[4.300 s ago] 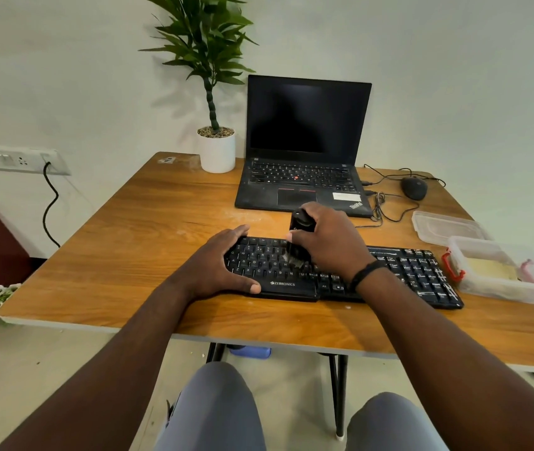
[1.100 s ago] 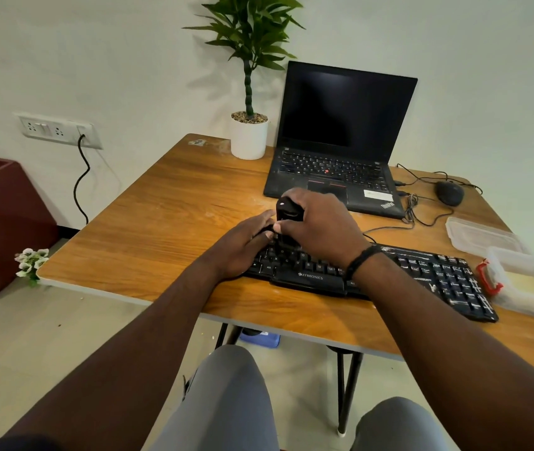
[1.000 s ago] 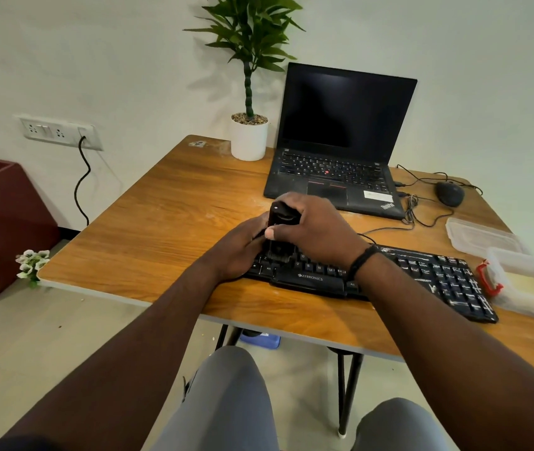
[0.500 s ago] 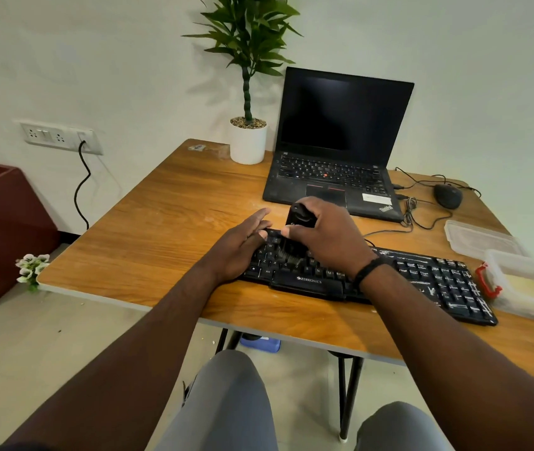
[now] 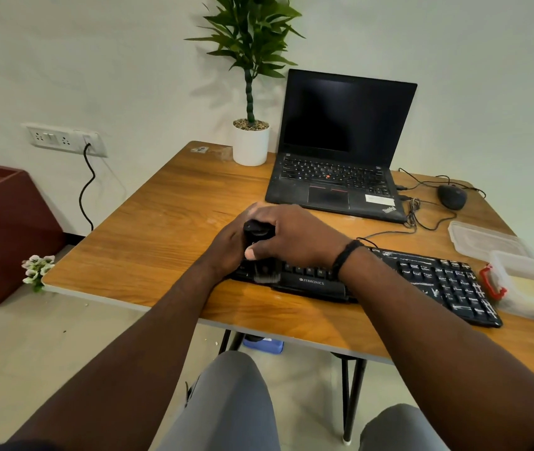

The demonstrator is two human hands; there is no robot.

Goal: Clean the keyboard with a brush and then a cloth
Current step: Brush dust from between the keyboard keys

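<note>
**Brush down on the keyboard's left end**

From my feed, the right hand (image 5: 294,237) is wrapped around the black brush (image 5: 256,234), thumb pressed on its near face, fingers curled over the top. Its bristles meet the front-left keys of the black keyboard (image 5: 428,278), which lies along the near edge of the wooden worktop (image 5: 161,229). The left hand (image 5: 226,247) sits at the keyboard's left end, just beside the brush; the right hand hides its fingers, so I cannot tell whether it grips or lies flat. White specks dot the keys toward the right end. A clear container with a red clasp (image 5: 532,288) touches that end, something pale yellow inside. Behind the keyboard stand an open laptop (image 5: 340,151), a mouse (image 5: 452,196) and a potted plant (image 5: 250,138).
</note>
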